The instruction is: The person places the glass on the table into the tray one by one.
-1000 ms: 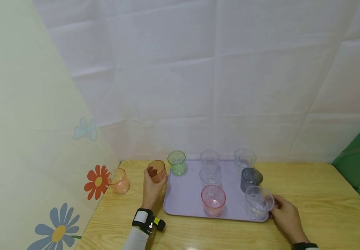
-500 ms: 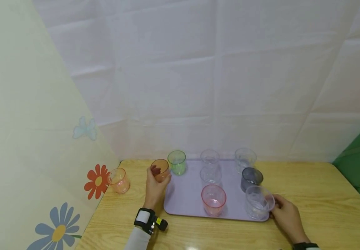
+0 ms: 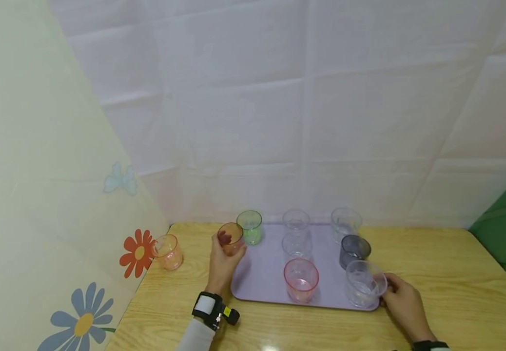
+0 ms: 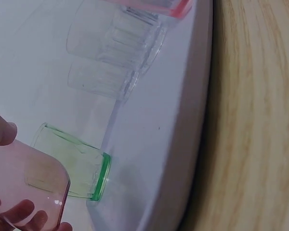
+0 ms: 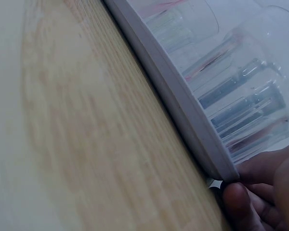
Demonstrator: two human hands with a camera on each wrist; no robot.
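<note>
My left hand (image 3: 223,268) grips an amber-brown tumbler (image 3: 231,235) above the left edge of the lilac tray (image 3: 262,285). In the left wrist view, the thumb and fingertips wrap the tumbler's side, and a green tumbler (image 4: 70,163) stands behind it on the tray. At the tray's near right corner, my right hand (image 3: 404,304) pinches the rim between thumb and fingers. Close beside those fingers stands a clear tumbler (image 3: 360,287), which they may touch. A grey tumbler (image 3: 353,253) is just behind it.
Also on the tray are a pink tumbler (image 3: 300,282) at the front, two clear ones in the middle, and a clear tumbler (image 3: 345,226) at the back right. An orange tumbler (image 3: 168,253) stands on the wooden table (image 3: 446,263) to the left. A white sheet (image 3: 253,122) hangs behind.
My left hand has moved right with the amber-brown tumbler, from beside the tray to over its left edge near the green tumbler. My right hand has stayed at the tray's corner.
</note>
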